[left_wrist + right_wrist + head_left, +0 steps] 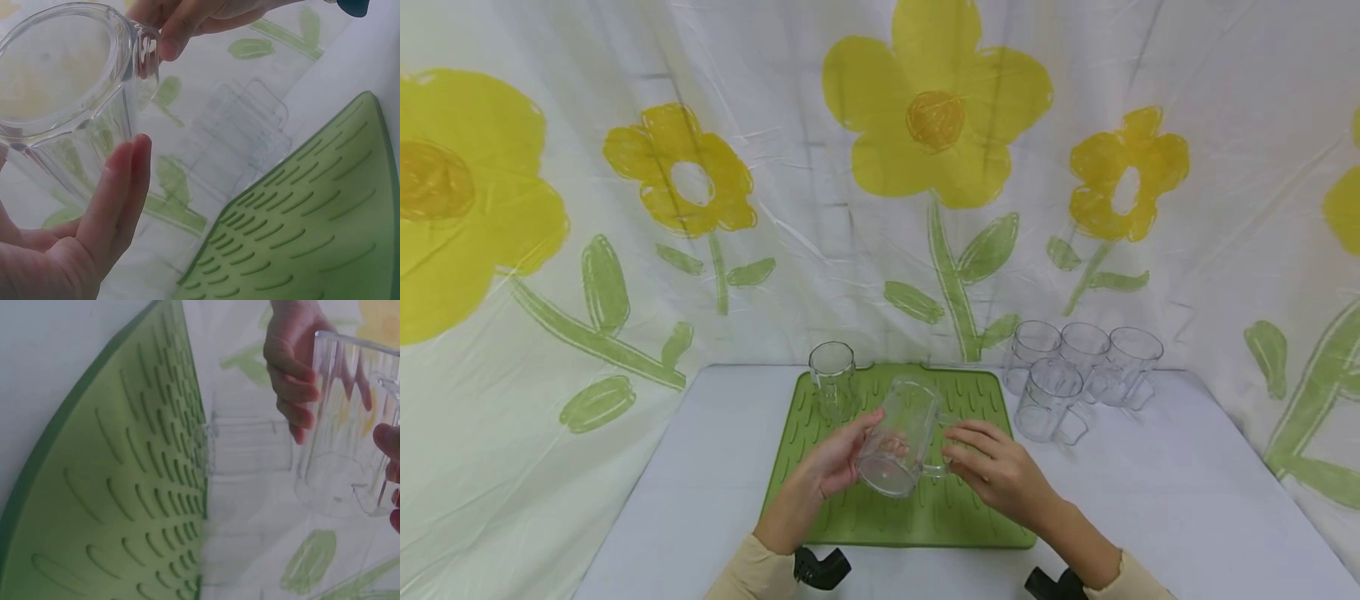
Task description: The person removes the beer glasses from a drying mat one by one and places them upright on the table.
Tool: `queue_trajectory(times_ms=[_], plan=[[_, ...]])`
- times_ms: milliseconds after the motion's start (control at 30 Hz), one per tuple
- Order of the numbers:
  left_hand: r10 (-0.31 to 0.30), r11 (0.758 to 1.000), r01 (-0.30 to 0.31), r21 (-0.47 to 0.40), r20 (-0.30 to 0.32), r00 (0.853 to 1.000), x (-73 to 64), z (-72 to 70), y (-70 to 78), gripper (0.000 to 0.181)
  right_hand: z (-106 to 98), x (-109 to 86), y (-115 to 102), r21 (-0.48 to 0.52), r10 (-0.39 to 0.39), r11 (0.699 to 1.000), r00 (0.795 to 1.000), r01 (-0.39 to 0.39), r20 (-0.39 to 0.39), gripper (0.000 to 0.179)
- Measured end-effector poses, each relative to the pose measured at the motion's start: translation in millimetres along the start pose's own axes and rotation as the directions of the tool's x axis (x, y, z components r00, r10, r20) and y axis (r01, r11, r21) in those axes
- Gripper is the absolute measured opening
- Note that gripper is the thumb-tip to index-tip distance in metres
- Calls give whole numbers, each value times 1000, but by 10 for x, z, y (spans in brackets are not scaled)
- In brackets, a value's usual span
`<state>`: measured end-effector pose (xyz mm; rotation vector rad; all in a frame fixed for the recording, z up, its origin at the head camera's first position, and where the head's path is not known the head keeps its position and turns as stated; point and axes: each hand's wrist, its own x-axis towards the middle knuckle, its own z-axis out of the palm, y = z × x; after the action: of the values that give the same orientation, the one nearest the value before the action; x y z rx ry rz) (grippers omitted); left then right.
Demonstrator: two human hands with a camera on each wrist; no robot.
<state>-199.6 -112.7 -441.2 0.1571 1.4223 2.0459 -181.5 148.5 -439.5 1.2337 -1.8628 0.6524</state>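
Note:
A clear glass mug (904,425) is held tilted above a green ribbed mat (992,525), its thick base toward me. My left hand (833,460) grips the mug's body from the left; in the left wrist view its fingers (122,181) curl round the faceted side. At the handle on the right, my right hand (1000,468) pinches with fingers and thumb. Part of that handle (147,62) is hidden behind those fingers. Another glass mug (833,387) stands upright on the mat's far left corner, apart from both hands.
Several clear mugs (1047,408) stand upright in a cluster at the back right of the white table (1165,492), just beyond the mat's edge. A white curtain (805,275) with yellow flowers hangs behind the table.

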Motion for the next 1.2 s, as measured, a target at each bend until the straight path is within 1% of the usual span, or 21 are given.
queue_trajectory(times_ms=[133, 233, 333, 500, 667, 767, 900, 1033, 1100, 1200], plan=[[20, 1000, -20, 15, -12, 1000, -14, 8, 6, 61, -18, -5, 5, 24, 48, 998, 998, -49, 43, 24], [32, 999, -31, 19, -41, 999, -26, 9, 7, 58, -25, -6, 8, 46, 66, 997, 996, -69, 64, 23], [60, 998, -58, 26, -73, 996, -30, 7, 3, 55, -28, -6, 13, 67, 80, 994, 994, -85, 80, 24], [116, 990, -108, 87, -95, 989, -34, 7, -2, 53, -33, -10, 22, 120, 122, 984, 987, -134, 100, 28], [132, 980, -108, 165, -141, 981, -42, 36, 6, 51, -28, -4, 37, 159, 147, 975, 986, -158, 79, 29], [135, 973, -97, 211, -176, 975, -56, 60, 13, 55, -17, 6, 51, 169, 155, 972, 986, -162, 56, 29], [149, 963, -95, 253, -205, 967, -65, 88, 19, 60, -8, 25, 60, 194, 176, 964, 983, -181, 47, 30], [172, 955, -103, 276, -237, 956, -63, 109, 17, 61, -11, 46, 64, 220, 207, 952, 977, -212, 48, 34], [188, 951, -115, 288, -240, 952, -67, 119, 15, 59, -16, 59, 69, 232, 220, 946, 974, -225, 47, 35], [211, 946, -141, 292, -227, 951, -77, 139, 15, 56, -32, 79, 79, 245, 243, 938, 969, -247, 47, 35]])
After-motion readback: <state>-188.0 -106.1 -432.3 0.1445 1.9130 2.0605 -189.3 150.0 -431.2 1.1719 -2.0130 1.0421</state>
